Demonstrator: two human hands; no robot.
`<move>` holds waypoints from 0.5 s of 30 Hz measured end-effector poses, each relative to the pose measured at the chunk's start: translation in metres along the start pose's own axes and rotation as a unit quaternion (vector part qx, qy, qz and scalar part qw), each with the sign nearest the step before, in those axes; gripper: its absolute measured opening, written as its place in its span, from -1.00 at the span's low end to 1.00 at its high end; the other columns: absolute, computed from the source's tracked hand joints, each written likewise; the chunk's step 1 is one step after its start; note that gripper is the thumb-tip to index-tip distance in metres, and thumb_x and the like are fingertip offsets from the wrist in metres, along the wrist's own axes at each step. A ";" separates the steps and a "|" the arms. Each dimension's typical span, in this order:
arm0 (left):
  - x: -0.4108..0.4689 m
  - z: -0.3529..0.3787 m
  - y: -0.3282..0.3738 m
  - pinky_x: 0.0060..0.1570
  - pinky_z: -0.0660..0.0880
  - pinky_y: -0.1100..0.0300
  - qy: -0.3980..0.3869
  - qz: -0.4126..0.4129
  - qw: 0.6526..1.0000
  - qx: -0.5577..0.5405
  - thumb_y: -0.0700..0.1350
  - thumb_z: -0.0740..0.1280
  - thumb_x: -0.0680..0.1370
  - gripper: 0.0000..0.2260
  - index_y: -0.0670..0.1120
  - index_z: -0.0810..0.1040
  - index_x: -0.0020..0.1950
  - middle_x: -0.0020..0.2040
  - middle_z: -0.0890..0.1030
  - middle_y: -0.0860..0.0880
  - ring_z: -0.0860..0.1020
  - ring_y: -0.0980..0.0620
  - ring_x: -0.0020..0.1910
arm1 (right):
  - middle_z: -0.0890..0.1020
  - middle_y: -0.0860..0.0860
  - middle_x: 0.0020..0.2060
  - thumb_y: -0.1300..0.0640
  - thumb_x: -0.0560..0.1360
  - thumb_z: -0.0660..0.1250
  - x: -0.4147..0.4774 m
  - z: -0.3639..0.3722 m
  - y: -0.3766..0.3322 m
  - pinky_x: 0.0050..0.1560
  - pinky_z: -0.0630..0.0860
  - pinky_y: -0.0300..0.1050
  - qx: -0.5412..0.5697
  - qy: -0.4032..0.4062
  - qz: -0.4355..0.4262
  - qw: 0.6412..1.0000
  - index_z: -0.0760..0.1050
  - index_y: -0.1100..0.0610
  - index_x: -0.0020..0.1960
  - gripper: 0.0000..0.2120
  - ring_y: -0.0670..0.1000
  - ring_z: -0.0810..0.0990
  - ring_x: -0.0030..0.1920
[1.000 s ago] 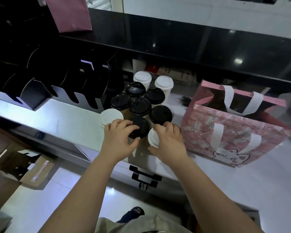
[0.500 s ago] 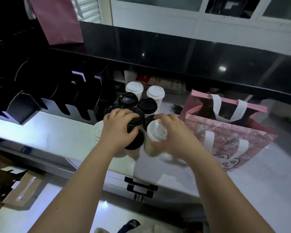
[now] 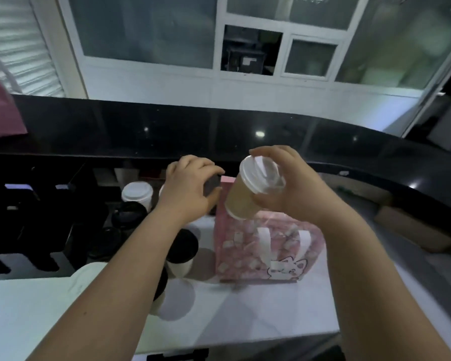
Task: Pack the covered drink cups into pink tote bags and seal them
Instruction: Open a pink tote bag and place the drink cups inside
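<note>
My right hand (image 3: 294,194) grips a tan paper cup with a white lid (image 3: 248,194), tilted over the open top of the pink tote bag (image 3: 245,248), which stands on the white counter (image 3: 245,313). My left hand (image 3: 188,191) is raised beside the bag's left edge, curled around a black-lidded cup (image 3: 212,185) that is mostly hidden by the fingers. The other cups stand left of the bag: a white-lidded one (image 3: 137,194) at the back, black-lidded ones (image 3: 182,246) under my left forearm, and a white lid (image 3: 89,277) nearest me.
A black cup-holder rack (image 3: 24,220) stands at the left. A raised glossy black ledge (image 3: 245,128) runs along the back. A cardboard box (image 3: 414,230) lies right of the bag. A dark pink bag (image 3: 0,113) sits on the ledge at far left.
Both hands have lifted a cup each off the counter and moved right and up, toward the pink tote bag. The right hand's white-lidded cup now tilts above the bag's opening.
</note>
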State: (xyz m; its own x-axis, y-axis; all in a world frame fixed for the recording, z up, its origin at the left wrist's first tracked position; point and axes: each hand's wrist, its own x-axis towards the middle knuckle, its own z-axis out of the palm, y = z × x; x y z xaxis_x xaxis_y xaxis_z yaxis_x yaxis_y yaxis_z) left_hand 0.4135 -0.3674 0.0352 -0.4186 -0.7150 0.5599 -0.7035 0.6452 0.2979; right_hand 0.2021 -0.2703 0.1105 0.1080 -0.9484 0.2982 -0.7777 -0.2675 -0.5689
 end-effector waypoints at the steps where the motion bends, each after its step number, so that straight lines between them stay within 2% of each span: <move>1: 0.004 0.005 0.004 0.20 0.24 -0.01 -0.004 0.010 1.000 -0.011 0.03 0.41 0.47 -0.67 0.06 0.60 0.23 0.20 0.57 0.07 0.40 -0.05 0.26 | 0.30 -0.27 0.28 0.06 0.32 0.54 -0.003 -0.005 0.004 -0.07 0.37 -0.39 -0.001 0.014 0.005 1.000 0.32 -0.28 0.33 -0.31 -0.16 0.37 0.20; 5: 0.015 0.021 0.020 0.17 0.36 -0.03 -0.014 0.026 0.998 -0.062 -0.01 0.45 0.46 -0.76 0.04 0.65 0.12 0.10 0.63 0.08 0.48 -0.04 0.18 | 0.29 -0.26 0.26 0.04 0.33 0.53 -0.013 -0.017 0.021 0.05 0.35 -0.32 -0.021 0.047 0.033 0.998 0.31 -0.31 0.32 -0.33 -0.15 0.34 0.22; 9: 0.009 0.036 0.025 0.12 0.41 -0.06 -0.089 0.037 0.993 -0.071 0.03 0.46 0.46 -0.86 0.06 0.69 -0.01 -0.08 0.64 0.08 0.53 -0.04 0.09 | 0.28 -0.23 0.25 0.04 0.33 0.54 -0.018 -0.007 0.037 0.07 0.33 -0.26 -0.028 0.050 0.060 0.997 0.31 -0.29 0.32 -0.33 -0.11 0.33 0.22; 11: 0.005 0.044 0.024 0.17 0.37 -0.04 -0.129 0.035 0.990 -0.046 0.08 0.44 0.46 -0.85 0.10 0.68 -0.01 -0.04 0.63 0.13 0.49 -0.01 0.14 | 0.29 -0.20 0.28 0.07 0.33 0.55 -0.021 0.001 0.045 0.08 0.32 -0.24 -0.023 0.062 0.069 0.995 0.33 -0.25 0.34 -0.31 -0.10 0.32 0.24; 13: 0.002 0.050 0.022 0.27 0.31 -0.06 -0.155 0.022 0.987 -0.036 0.13 0.43 0.45 -0.76 0.14 0.64 0.09 0.11 0.60 0.15 0.42 0.01 0.27 | 0.28 -0.21 0.27 0.06 0.32 0.55 -0.022 0.005 0.054 0.08 0.32 -0.26 -0.017 0.090 0.081 0.992 0.34 -0.21 0.34 -0.32 -0.13 0.31 0.22; 15: 0.001 0.053 0.020 0.35 0.25 -0.10 -0.154 0.019 0.987 -0.043 0.15 0.43 0.43 -0.65 0.15 0.60 0.20 0.26 0.54 0.16 0.33 0.02 0.39 | 0.27 -0.23 0.26 -0.07 0.29 0.50 -0.024 0.006 0.060 0.03 0.27 -0.37 -0.016 0.114 0.091 0.989 0.34 -0.20 0.34 -0.33 -0.17 0.27 0.20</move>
State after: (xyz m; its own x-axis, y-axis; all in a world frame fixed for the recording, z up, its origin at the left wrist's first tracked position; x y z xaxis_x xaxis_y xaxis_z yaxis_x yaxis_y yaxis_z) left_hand 0.3684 -0.3693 0.0003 -0.6079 -0.7293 0.3140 -0.6384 0.6841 0.3529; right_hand 0.1564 -0.2649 0.0648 -0.1745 -0.9161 0.3609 -0.7915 -0.0875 -0.6049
